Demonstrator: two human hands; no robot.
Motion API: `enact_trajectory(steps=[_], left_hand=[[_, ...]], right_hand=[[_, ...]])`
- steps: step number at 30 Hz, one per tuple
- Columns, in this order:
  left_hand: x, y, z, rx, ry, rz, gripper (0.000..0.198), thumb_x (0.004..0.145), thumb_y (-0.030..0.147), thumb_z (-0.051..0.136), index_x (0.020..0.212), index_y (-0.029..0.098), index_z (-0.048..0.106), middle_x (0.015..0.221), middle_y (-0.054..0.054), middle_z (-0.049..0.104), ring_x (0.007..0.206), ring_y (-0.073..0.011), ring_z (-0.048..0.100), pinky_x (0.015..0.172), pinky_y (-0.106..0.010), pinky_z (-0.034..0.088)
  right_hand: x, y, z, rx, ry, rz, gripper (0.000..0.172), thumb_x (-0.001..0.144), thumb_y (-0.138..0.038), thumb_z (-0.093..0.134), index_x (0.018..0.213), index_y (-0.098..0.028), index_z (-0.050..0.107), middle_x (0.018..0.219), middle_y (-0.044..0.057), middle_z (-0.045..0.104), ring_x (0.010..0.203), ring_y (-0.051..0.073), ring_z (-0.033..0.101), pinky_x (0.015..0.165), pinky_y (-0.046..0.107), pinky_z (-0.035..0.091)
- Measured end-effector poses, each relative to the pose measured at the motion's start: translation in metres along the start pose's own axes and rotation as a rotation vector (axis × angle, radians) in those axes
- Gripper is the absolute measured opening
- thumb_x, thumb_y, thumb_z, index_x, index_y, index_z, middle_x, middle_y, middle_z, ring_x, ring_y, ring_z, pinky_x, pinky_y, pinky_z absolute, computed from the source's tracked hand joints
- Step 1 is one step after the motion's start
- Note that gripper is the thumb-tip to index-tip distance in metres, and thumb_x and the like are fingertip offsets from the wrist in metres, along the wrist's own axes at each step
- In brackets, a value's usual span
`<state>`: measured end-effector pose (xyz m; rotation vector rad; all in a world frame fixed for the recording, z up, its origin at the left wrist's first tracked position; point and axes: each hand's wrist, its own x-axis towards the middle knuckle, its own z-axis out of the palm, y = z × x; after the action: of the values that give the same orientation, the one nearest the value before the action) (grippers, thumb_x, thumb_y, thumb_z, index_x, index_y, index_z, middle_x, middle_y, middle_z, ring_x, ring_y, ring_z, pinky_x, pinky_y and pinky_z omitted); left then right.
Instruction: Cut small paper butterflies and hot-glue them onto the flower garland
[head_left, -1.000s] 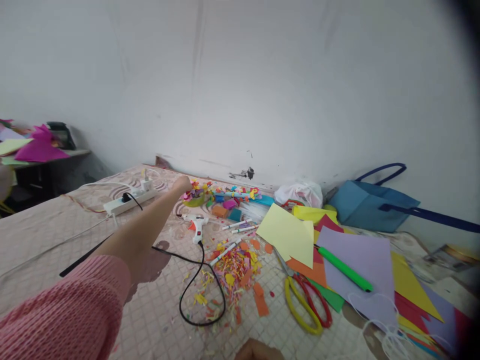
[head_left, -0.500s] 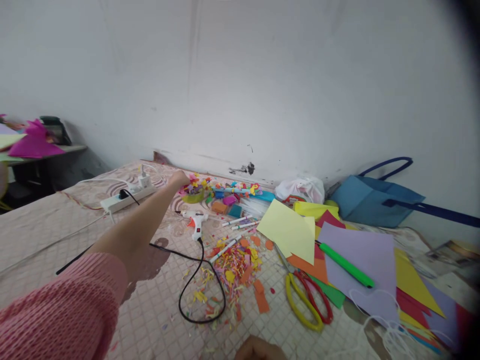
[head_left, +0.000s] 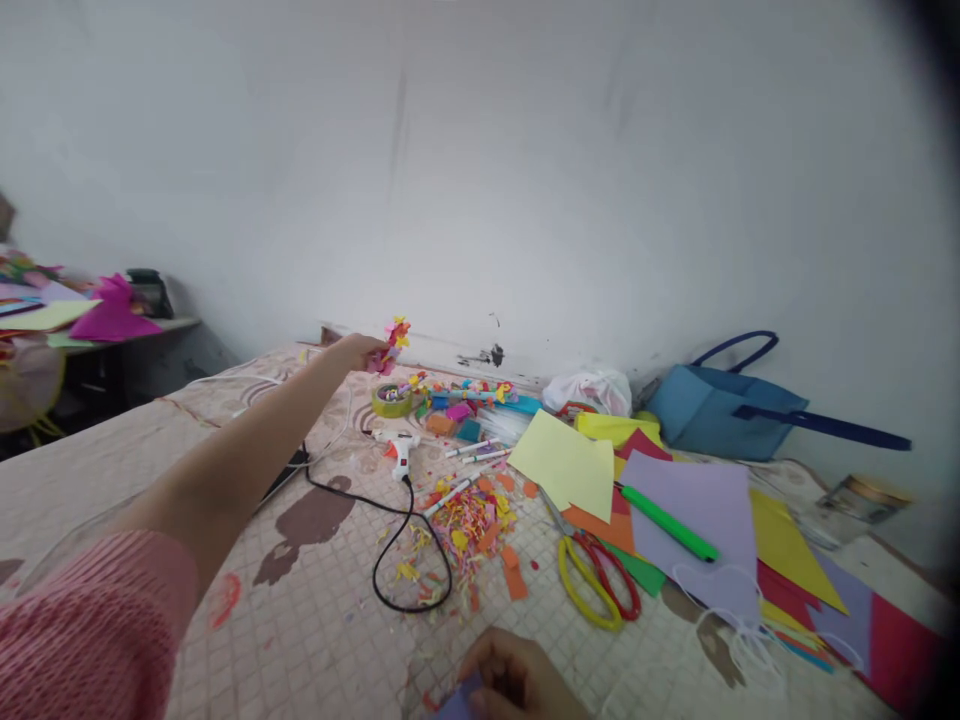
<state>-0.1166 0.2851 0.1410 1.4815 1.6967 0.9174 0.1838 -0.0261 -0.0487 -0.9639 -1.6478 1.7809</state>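
My left hand [head_left: 361, 351] is stretched far out toward the wall, closed on a cluster of pink, yellow and orange paper flowers [head_left: 391, 348], lifted above the table. Just below it lies a roll of yellow-green tape [head_left: 391, 402], with small coloured bits inside its ring. Close to me at the bottom edge, my right hand [head_left: 521, 675] pinches a piece of purple paper [head_left: 459, 700], partly cut off by the frame. Between the hands lie a white hot glue gun [head_left: 401, 455] and a heap of shredded coloured paper [head_left: 469, 525].
Scissors with yellow and red handles [head_left: 589, 590] lie right of the shreds. Coloured paper sheets [head_left: 694, 500] and a green craft knife [head_left: 667, 522] are further right. A blue bag [head_left: 724, 410] stands by the wall. The glue gun's black cord [head_left: 379, 590] loops across the tabletop.
My left hand has lifted the paper flower cluster from above the tape roll. My right hand has come further into view with the purple paper. The view has shifted slightly left.
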Motion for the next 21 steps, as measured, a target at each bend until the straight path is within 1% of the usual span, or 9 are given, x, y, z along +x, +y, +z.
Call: enact_trajectory(steps=[2, 4, 5, 7, 9, 12, 15, 18, 21], left_hand=[[-0.016, 0.010, -0.005, -0.121, -0.072, 0.009, 0.032, 0.089, 0.031, 0.054, 0.116, 0.015, 0.054, 0.115, -0.010, 0.056, 0.096, -0.0206, 0.059, 0.080, -0.040, 0.051], [-0.036, 0.020, -0.009, -0.245, -0.131, 0.041, 0.025, 0.090, 0.028, 0.051, 0.109, 0.012, 0.057, 0.107, -0.009, 0.061, 0.091, -0.0187, 0.061, 0.078, -0.036, 0.052], [-0.048, 0.025, -0.010, -0.302, -0.156, 0.063, 0.021, 0.092, 0.025, 0.048, 0.103, 0.011, 0.060, 0.099, -0.009, 0.064, 0.087, -0.0175, 0.062, 0.076, -0.033, 0.052], [-0.072, 0.034, -0.011, -0.408, -0.208, 0.110, 0.025, 0.094, 0.018, 0.040, 0.089, 0.010, 0.063, 0.082, -0.008, 0.067, 0.080, -0.0161, 0.063, 0.073, -0.027, 0.051], [-0.096, 0.041, -0.010, -0.502, -0.266, 0.155, 0.027, 0.093, 0.016, 0.038, 0.084, 0.011, 0.063, 0.074, -0.008, 0.067, 0.077, -0.0160, 0.064, 0.072, -0.026, 0.052], [-0.131, 0.046, -0.005, -0.621, -0.351, 0.210, 0.024, 0.091, 0.014, 0.040, 0.084, 0.012, 0.062, 0.073, -0.009, 0.068, 0.073, -0.0153, 0.064, 0.070, -0.026, 0.052], [-0.162, 0.048, 0.006, -0.710, -0.431, 0.240, 0.021, 0.090, 0.012, 0.041, 0.083, 0.012, 0.061, 0.074, -0.008, 0.068, 0.070, -0.0146, 0.064, 0.068, -0.025, 0.053], [-0.187, 0.050, 0.025, -0.783, -0.513, 0.258, 0.020, 0.088, 0.010, 0.042, 0.085, 0.009, 0.062, 0.074, -0.009, 0.067, 0.071, -0.0164, 0.065, 0.066, -0.026, 0.053], [-0.205, 0.052, 0.048, -0.866, -0.576, 0.293, 0.014, 0.084, 0.009, 0.048, 0.089, 0.011, 0.061, 0.077, -0.009, 0.067, 0.071, -0.0168, 0.066, 0.066, -0.026, 0.054]], right_hand=[[-0.002, -0.005, 0.004, -0.071, 0.034, -0.016, 0.046, 0.071, -0.058, 0.062, 0.089, -0.016, 0.060, 0.059, -0.006, 0.041, 0.048, 0.007, 0.031, 0.047, 0.021, 0.021], [-0.003, -0.010, 0.007, -0.198, 0.114, -0.084, 0.041, 0.073, -0.053, 0.062, 0.091, -0.017, 0.061, 0.066, -0.003, 0.048, 0.051, 0.008, 0.034, 0.049, 0.021, 0.026], [-0.003, -0.011, 0.008, -0.270, 0.179, -0.141, 0.036, 0.075, -0.049, 0.061, 0.093, -0.018, 0.062, 0.072, -0.001, 0.052, 0.053, 0.008, 0.036, 0.051, 0.021, 0.028], [-0.003, -0.014, 0.007, -0.378, 0.361, -0.266, 0.028, 0.079, -0.042, 0.059, 0.096, -0.020, 0.063, 0.084, 0.001, 0.056, 0.059, 0.010, 0.041, 0.056, 0.022, 0.033], [-0.001, -0.016, 0.004, -0.373, 0.516, -0.334, 0.026, 0.083, -0.041, 0.055, 0.096, -0.019, 0.063, 0.084, 0.002, 0.056, 0.059, 0.010, 0.043, 0.055, 0.022, 0.035], [0.001, -0.023, -0.002, -0.227, 0.600, -0.341, 0.032, 0.084, -0.047, 0.052, 0.093, -0.017, 0.060, 0.070, -0.002, 0.052, 0.048, 0.008, 0.039, 0.045, 0.020, 0.032], [0.000, -0.043, -0.004, -0.102, 0.657, -0.418, 0.031, 0.080, -0.046, 0.058, 0.085, -0.016, 0.060, 0.066, -0.002, 0.053, 0.043, 0.006, 0.038, 0.040, 0.019, 0.029], [0.002, -0.076, -0.002, -0.033, 0.677, -0.536, 0.025, 0.078, -0.040, 0.063, 0.081, -0.015, 0.062, 0.058, -0.004, 0.052, 0.040, 0.006, 0.038, 0.038, 0.019, 0.028], [0.014, -0.112, 0.001, 0.008, 0.699, -0.605, 0.021, 0.076, -0.037, 0.065, 0.075, -0.016, 0.062, 0.060, -0.003, 0.053, 0.048, 0.008, 0.045, 0.043, 0.019, 0.034]])
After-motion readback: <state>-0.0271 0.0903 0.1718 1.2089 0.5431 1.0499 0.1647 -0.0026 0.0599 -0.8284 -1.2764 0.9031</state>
